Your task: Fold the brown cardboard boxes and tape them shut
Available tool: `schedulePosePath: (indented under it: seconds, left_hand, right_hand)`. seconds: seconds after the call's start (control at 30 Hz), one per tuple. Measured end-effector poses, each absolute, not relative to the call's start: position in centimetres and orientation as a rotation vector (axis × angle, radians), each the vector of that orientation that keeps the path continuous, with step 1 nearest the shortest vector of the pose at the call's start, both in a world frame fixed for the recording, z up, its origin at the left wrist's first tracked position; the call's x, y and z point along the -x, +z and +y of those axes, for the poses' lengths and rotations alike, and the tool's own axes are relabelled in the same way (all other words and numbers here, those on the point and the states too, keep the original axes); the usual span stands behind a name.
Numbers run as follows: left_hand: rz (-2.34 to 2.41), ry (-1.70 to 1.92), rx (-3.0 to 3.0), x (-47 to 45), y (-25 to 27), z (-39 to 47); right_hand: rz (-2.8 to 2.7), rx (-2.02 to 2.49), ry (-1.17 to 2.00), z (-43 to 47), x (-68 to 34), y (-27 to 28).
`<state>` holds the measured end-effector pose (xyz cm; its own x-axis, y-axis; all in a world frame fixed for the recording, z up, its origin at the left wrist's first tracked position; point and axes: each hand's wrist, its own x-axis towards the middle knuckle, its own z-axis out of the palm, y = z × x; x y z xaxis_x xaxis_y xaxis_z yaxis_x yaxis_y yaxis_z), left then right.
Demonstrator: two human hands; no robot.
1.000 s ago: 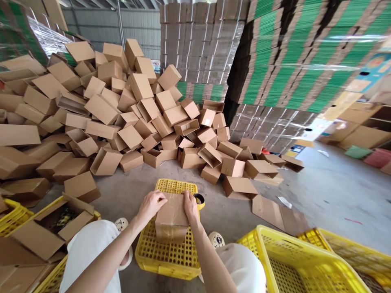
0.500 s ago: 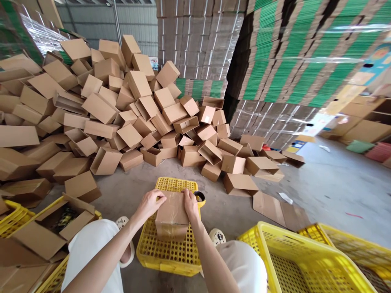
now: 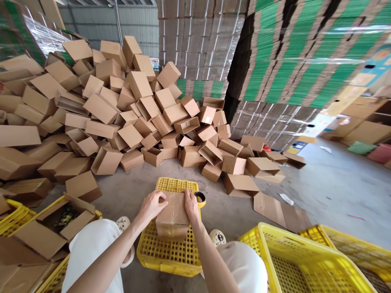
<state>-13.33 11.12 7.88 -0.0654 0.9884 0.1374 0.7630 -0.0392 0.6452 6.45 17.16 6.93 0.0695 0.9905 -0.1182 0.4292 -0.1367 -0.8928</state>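
A closed cardboard box (image 3: 172, 213) with clear, shiny tape on its top and near side sits on an upturned yellow plastic crate (image 3: 169, 260) between my knees. My right hand (image 3: 191, 205) grips the box's far right edge, fingers over the side. At the far left corner my left hand (image 3: 153, 204) is curled, thumb and forefinger pinched at the box's edge; what lies between them is too small to make out. Just right of my right hand, a roll of dark tape (image 3: 200, 197) rests by the crate's edge, partly in a yellow holder.
A large heap of empty cardboard boxes (image 3: 131, 134) spreads ahead and left. An open box (image 3: 39, 238) with dark patterned contents stands in a yellow crate at left. A yellow basket (image 3: 305, 252) is at right. Tall stacks of flat cardboard (image 3: 201, 44) rise behind.
My left hand has shifted very slightly, its fingers still pinched at the box's corner. My right hand and the box stay in place.
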Motion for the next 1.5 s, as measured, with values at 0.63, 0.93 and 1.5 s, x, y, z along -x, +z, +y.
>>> schedulePosePath:
  seconds: [0.63, 0.93, 1.5]
  left_hand:
    - [1.870, 0.822, -1.907, 13.4, 6.8, 11.1]
    - [1.958, 0.759, -1.905, 12.6, 6.9, 11.8]
    - [1.978, 0.718, -1.819, 11.8, 7.3, 15.4]
  right_hand:
    - [-1.440, 1.653, 1.037, 17.4, -6.5, 6.7]
    - [-1.453, 1.653, 1.019, 17.4, -6.5, 6.7]
    - [-1.444, 1.644, 1.016, 17.3, -6.4, 6.7]
